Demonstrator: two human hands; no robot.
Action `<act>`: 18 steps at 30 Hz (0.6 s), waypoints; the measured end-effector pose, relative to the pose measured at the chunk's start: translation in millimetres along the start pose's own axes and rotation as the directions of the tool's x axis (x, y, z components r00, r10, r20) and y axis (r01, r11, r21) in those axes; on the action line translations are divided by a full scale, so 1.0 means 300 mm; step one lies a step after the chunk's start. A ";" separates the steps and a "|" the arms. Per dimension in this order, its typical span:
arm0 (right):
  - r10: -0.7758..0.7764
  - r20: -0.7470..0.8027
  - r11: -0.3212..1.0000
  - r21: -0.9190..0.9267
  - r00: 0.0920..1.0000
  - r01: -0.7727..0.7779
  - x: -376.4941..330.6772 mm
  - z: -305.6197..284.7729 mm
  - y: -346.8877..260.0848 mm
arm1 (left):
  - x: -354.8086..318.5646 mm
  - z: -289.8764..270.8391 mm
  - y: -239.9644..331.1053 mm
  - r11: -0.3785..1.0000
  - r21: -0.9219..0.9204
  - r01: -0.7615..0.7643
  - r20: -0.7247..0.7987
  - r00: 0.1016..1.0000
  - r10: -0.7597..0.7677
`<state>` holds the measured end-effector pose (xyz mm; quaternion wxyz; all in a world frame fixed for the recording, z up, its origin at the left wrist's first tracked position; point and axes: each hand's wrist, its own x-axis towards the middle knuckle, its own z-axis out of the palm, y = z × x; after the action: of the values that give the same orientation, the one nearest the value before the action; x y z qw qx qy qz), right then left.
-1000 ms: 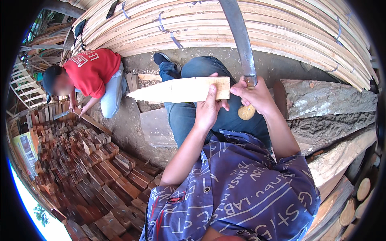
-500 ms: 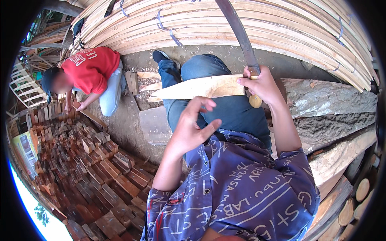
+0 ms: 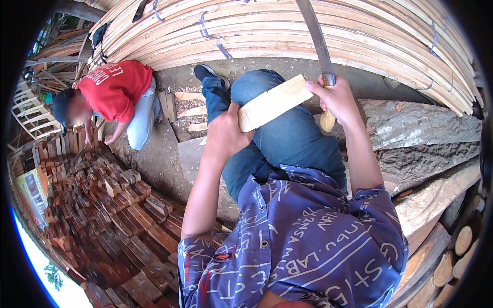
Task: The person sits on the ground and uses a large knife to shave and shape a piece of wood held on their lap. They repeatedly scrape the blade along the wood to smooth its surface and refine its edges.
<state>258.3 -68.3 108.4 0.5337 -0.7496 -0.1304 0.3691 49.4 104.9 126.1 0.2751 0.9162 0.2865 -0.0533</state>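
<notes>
A pale piece of wood (image 3: 277,102) lies tilted above my thighs, its right end higher than its left. My left hand (image 3: 227,131) is closed round its left end. My right hand (image 3: 337,100) grips a machete by its wooden handle (image 3: 327,121), and the long dark blade (image 3: 317,41) points away from me. The right thumb rests against the wood's right end, so that hand steadies both. Part of the wood's left end is hidden behind my left fingers.
Bundled pale wood strips (image 3: 257,43) run across the far side. Bark-covered slabs (image 3: 418,126) lie at right. Stacked brown wood blocks (image 3: 138,220) fill the lower left, where a co-worker in a red shirt (image 3: 115,90) crouches. Several wood offcuts (image 3: 192,111) lie near my foot.
My left hand has closed on the piece of wood's left end. The wood has swung round, its tapered end no longer pointing left. The machete blade has shifted slightly right.
</notes>
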 end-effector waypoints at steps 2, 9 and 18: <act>-0.036 -0.062 0.999 -0.031 0.997 0.034 -0.032 0.002 -0.012 | 0.000 -0.011 0.003 1.000 -0.018 0.004 0.075 0.997 -0.003; -0.357 -0.031 0.829 -0.471 0.934 0.301 -0.110 -0.018 -0.059 | -0.011 0.006 0.011 0.941 -0.306 0.147 0.235 0.969 -0.075; -0.401 0.243 0.473 -0.771 0.883 0.427 -0.139 0.070 -0.051 | -0.067 0.067 -0.049 0.695 -0.694 0.190 0.327 0.943 0.068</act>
<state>217.8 -72.0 136.1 0.2053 -0.8485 -0.4675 0.1393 25.9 94.3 107.4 0.6514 0.7039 0.2656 -0.0979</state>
